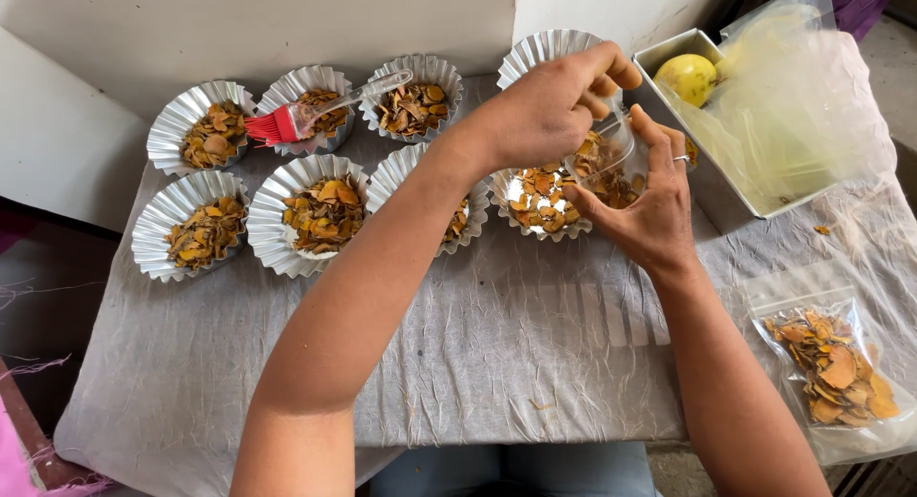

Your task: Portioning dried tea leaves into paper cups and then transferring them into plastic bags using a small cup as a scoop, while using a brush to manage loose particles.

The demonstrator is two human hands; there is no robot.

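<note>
My right hand (638, 203) cups a small clear bag (611, 158) of orange-yellow dried slices; my left hand (559, 101) pinches the bag's mouth at its 12 o'clock edge. Both hands are closed on the bag, directly above a fluted foil cup (540, 206) that already carries slices.

Risks, as I judge them:
- The bag is thin and slack. If the mouth folds shut under my left fingers, slices could catch on the lip and drop onto the cloth-covered counter (497, 344).
- The neighbouring cup (458, 206) at 9 o'clock lies partly under my left forearm, so a dip of the arm could tip it.
- The slices are light and brittle; a tight squeeze would crumble them.

The red brush (287, 123) rests across a cup at the back, well apart.
</note>
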